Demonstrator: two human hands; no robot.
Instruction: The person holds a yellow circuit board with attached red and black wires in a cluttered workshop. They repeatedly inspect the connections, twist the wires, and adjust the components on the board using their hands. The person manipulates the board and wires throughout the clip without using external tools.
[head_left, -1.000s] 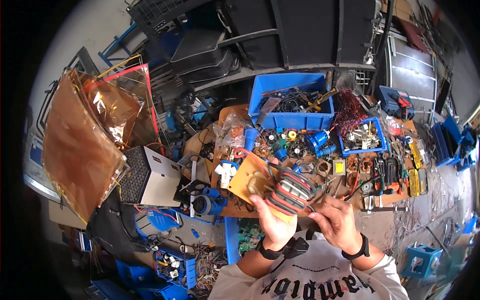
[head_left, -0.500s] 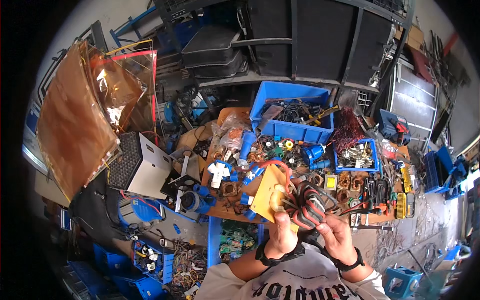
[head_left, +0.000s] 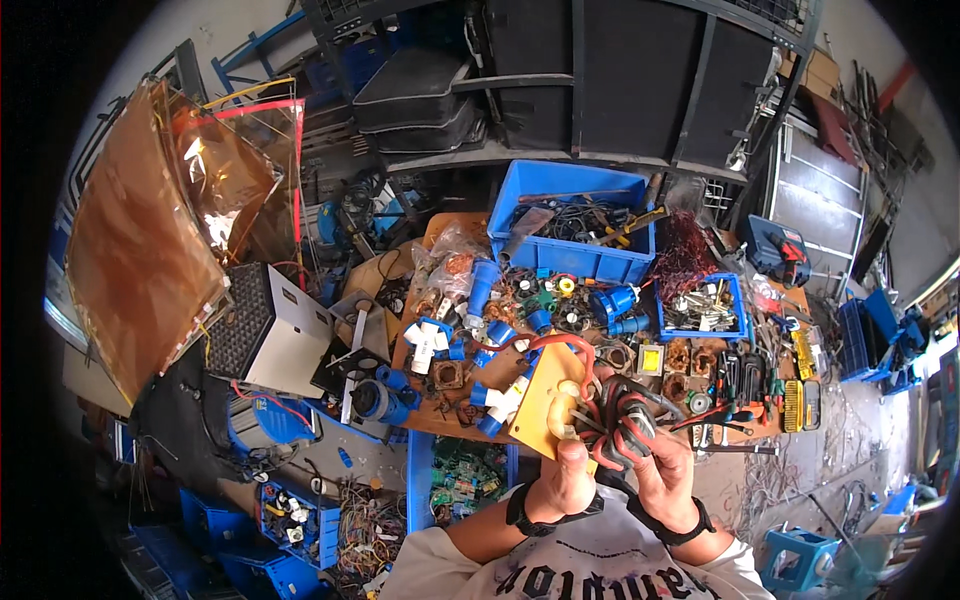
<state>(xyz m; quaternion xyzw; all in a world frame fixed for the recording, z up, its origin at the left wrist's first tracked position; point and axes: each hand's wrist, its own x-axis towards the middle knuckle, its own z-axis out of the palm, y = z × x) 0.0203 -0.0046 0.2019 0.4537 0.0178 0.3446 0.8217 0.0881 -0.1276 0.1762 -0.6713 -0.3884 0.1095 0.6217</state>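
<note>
My left hand (head_left: 563, 482) grips the lower part of a flat yellow board (head_left: 538, 395), its thumb up. A pale curved piece (head_left: 566, 400) sits on the board's face. Beside it, my right hand (head_left: 665, 475) holds a thick looped bundle of red, grey and black cable (head_left: 625, 425) from below and the right. A red cable (head_left: 580, 345) arches from the bundle over the board. Behind my hands, the wooden workbench (head_left: 448, 225) carries blue and white fittings (head_left: 430, 345) and loose parts.
A large blue bin (head_left: 570, 250) of cables and a smaller blue crate (head_left: 700, 325) stand at the back. Hand tools (head_left: 760, 390) lie at the right. A metal case (head_left: 270, 330) and copper-coloured panels (head_left: 140, 240) are left. Blue crates (head_left: 415, 490) sit below the bench.
The board has turned toward upright and the cable bundle has rotated, with both hands moving slightly lower. My right hand has moved up under the bundle. The view has shifted.
</note>
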